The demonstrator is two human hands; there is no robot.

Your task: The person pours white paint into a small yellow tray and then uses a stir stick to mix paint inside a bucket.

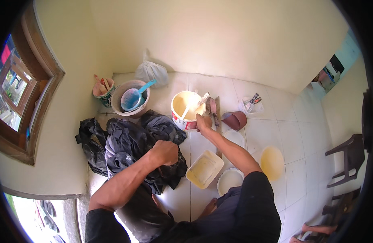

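Note:
My right hand (203, 123) is closed on the right side of a white paint bucket (181, 121), just below its rim. Cream paint fills the bucket, and a paint-smeared stirring stick or brush (203, 98) leans at its edge. My left hand (165, 152) makes a fist above a heap of black cloth and plastic (130, 139); whatever it may hold is hidden. Nearer me lies a rectangular cream tray (204, 169) with paint residue. Beside it stands a round tub (230, 182) of whitish stuff, partly covered by my right arm.
Behind the heap stands a grey bucket (115, 95) holding a blue dipper (132, 99). A tied white bag (152, 73) rests by the wall. Flat tools (214, 110), a brown cap-like object (234, 120) and a yellow disc (272, 163) lie rightward. A chair (348, 158) is far right.

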